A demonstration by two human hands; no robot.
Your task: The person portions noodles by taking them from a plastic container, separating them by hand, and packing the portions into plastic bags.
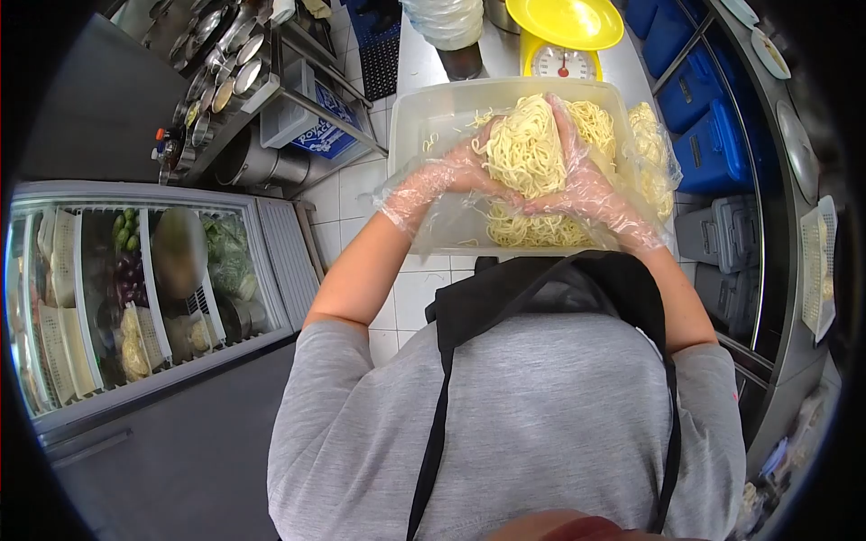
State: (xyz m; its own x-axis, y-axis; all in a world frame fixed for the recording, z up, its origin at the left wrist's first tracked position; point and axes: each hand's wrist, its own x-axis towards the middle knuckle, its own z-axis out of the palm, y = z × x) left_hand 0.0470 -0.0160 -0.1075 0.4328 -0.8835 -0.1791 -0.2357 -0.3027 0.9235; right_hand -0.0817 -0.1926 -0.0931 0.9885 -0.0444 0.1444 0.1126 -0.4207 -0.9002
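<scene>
A clump of pale yellow noodles (527, 149) is cupped between my two hands, above a translucent plastic tub (433, 106). My left hand (465, 169), in a clear plastic glove, is curved around the clump's left side. On the right side, my right hand (582, 180), gloved the same way, presses against the noodles. More loose noodles (591, 126) lie in the tub at the right, and others show below my hands. A few strands stick to the tub's left part.
A yellow dial scale (563, 61) with a round yellow pan (566, 20) stands behind the tub on the metal table (417, 63). To the tub's right is a plastic bag of noodles (651, 158). A glass-topped chiller (144, 298) stands left; blue bins (713, 144) sit under the right counter.
</scene>
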